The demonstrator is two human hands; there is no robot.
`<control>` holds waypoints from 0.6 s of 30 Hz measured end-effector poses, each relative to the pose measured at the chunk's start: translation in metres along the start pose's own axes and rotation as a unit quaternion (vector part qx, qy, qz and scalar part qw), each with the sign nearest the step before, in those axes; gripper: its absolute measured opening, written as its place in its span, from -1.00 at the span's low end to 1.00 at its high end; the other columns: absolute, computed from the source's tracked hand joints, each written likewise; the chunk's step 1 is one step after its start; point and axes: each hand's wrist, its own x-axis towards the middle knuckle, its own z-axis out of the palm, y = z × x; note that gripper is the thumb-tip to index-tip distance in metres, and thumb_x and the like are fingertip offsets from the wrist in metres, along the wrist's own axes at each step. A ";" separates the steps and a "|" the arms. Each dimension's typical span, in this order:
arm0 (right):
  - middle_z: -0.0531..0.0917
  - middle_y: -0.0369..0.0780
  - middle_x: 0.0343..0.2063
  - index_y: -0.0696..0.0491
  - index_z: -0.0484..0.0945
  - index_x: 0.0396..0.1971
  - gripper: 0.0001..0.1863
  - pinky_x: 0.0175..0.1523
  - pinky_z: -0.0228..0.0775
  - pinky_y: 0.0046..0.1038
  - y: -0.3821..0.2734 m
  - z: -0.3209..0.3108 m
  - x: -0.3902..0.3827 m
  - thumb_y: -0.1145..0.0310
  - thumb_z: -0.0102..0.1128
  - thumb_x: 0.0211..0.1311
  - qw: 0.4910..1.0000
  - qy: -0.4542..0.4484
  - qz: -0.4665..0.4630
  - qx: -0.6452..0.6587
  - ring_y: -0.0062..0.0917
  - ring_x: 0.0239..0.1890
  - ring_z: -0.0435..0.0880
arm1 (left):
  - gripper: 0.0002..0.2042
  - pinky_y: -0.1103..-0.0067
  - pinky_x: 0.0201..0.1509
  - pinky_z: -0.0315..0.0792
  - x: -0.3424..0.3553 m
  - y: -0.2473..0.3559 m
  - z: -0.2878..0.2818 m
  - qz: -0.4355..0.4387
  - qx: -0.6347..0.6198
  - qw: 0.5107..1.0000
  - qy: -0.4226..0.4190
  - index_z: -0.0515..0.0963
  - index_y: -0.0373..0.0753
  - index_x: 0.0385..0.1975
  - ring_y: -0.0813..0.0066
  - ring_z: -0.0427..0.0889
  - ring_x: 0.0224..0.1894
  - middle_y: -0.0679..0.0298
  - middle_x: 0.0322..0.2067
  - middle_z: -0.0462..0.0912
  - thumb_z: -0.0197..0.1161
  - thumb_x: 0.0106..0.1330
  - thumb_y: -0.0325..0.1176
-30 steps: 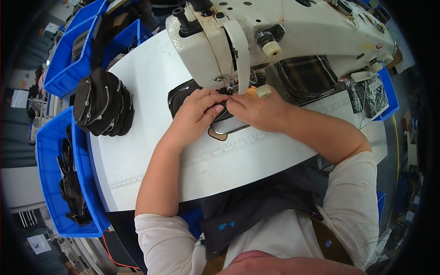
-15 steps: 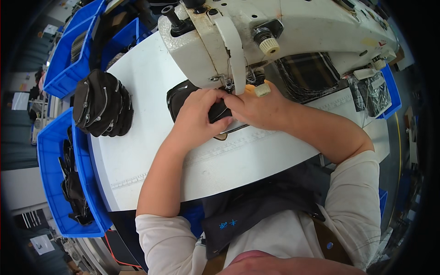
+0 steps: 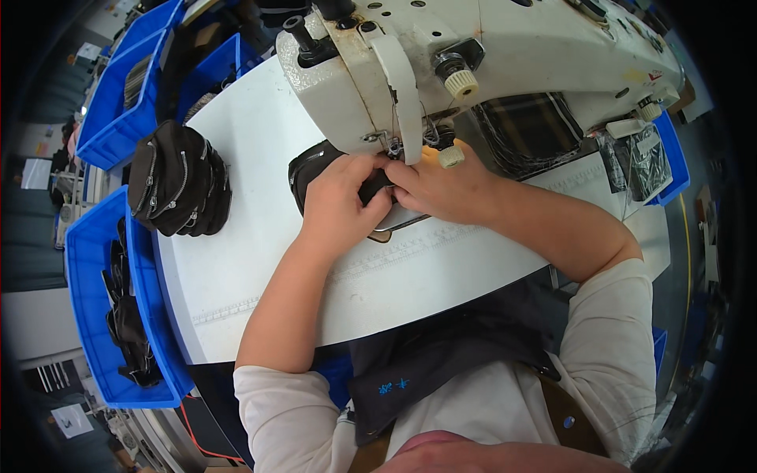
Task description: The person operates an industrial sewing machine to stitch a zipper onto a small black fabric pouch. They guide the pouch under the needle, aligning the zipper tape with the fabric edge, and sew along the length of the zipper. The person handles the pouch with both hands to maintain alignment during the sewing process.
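Note:
A dark fabric pouch piece (image 3: 309,167) with a zipper along its edge lies under the head of a white sewing machine (image 3: 347,94). My left hand (image 3: 344,197) grips the piece from the left, thumb and fingers closing on its near edge. Close by on the right, my right hand (image 3: 445,185) pinches the same piece near the needle, its fingertips almost meeting those of the left. The machine head partly hides the right fingers and the stitching spot. A bit of brown material (image 3: 380,236) pokes out below the hands.
A stack of dark zippered pouches (image 3: 180,180) stands on the white table (image 3: 260,268) at left. Blue bins (image 3: 98,315) with dark pieces flank the table's left side. Plaid-lined dark panels (image 3: 528,130) lie behind my right forearm, and clear plastic packets (image 3: 648,162) sit at far right.
My left hand has shifted slightly, its thumb drawing up toward the fingers. The right hand stays nearly in place, and the pouch piece has barely moved.

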 end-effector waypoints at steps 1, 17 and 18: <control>0.56 -0.36 -0.44 -0.04 0.53 -0.27 -0.75 -0.48 0.47 -0.43 0.000 -0.001 0.000 0.27 0.38 0.08 1.000 -0.013 0.004 -0.003 -0.50 -0.52 0.63 | -0.72 0.37 -0.01 0.58 0.000 0.001 -0.002 -0.019 -0.024 0.999 -0.021 0.65 -0.23 -0.05 0.12 0.70 -0.09 0.12 -0.19 0.72 0.28 0.22 -0.44; 0.58 -0.35 -0.46 -0.02 0.62 -0.25 -0.84 -0.44 0.51 -0.42 0.002 0.000 0.002 0.37 0.29 0.15 0.998 0.031 -0.051 0.001 -0.55 -0.50 0.65 | -0.78 0.39 0.11 0.50 0.008 -0.013 -0.013 0.023 -0.037 0.994 -0.095 0.65 -0.24 0.04 0.16 0.63 -0.03 0.15 -0.13 0.68 0.27 0.46 -0.39; 0.59 -0.34 -0.48 0.01 0.62 -0.23 -0.82 -0.45 0.51 -0.42 0.001 -0.005 0.001 0.37 0.28 0.15 0.999 0.009 -0.045 0.006 -0.54 -0.51 0.65 | -0.80 0.36 0.11 0.51 0.007 -0.010 -0.012 0.039 0.007 0.996 -0.077 0.66 -0.23 -0.01 0.14 0.64 -0.01 0.16 -0.11 0.70 0.29 0.43 -0.40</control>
